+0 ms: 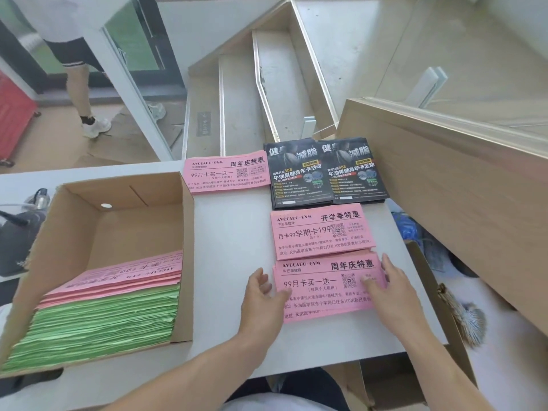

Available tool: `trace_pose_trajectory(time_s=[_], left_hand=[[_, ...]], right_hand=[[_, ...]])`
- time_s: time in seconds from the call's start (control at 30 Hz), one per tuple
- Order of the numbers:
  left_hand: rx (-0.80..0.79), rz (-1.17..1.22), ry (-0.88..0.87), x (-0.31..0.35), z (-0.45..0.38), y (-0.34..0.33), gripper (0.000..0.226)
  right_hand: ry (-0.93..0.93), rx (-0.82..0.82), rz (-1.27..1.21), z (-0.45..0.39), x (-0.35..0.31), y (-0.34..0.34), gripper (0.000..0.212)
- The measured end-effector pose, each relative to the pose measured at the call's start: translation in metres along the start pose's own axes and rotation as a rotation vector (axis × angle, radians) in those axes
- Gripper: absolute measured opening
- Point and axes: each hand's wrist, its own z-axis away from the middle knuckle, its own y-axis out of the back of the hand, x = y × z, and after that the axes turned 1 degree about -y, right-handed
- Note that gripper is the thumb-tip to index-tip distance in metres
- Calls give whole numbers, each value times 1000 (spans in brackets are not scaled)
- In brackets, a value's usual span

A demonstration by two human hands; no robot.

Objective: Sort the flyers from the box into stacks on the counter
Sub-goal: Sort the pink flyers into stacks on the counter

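Both hands bracket the near pink stack (pixel 327 287) on the bench (pixel 231 232), right of the box (pixel 118 247). The left hand (pixel 262 295) lies with straight fingers against the stack's left edge; the right hand (pixel 385 287) rests its fingers on the right end, thumb on top, so neither grip is closed round anything. The sheets look thin, light and floppy, and the lower ones have fanned out toward the person, so they will slide on each other easily. Best squared by pressing both short edges inward, and lifted as a pile from opposite ends, not by one corner. Beyond this stack lie a second pink stack (pixel 321 231), then black flyers (pixel 327 173), with another pink stack (pixel 225 173) left of those. In the box remain pink flyers (pixel 133 274) over green flyers (pixel 98 324).
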Motion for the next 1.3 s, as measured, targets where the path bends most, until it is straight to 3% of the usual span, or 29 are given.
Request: trace_pose_trajectory(time_s=[0.07,0.13,0.27,0.57,0.67,0.73,0.8,0.93,1.3], left_hand=[[-111,27,20,1,6,-6,44],[-195,45,50,8,12,-11,45],[-207,24,9,11,10,-22,53],[-174,58,-5,21,2,-20,53],[-89,138,-13,32,-4,-18,76],[-68,222,-13,39,-14,-19,77],[-58,260,-17,44,-22,-20,71],[-29,248,-126,32,-36,-27,63],[-105,296,-144,16,-31,-65,53]], right_hand=[[56,-99,27,0,1,3,86],[98,-157,149,-5,7,4,108],[121,-205,307,-15,12,1,137],[172,-139,345,-29,22,-7,138],[151,-228,279,-29,17,2,146],[52,-268,55,-28,2,15,136],[-40,-213,-140,-41,-10,17,109],[73,-45,-128,-56,-23,-1,71],[14,6,-219,-68,10,12,67]])
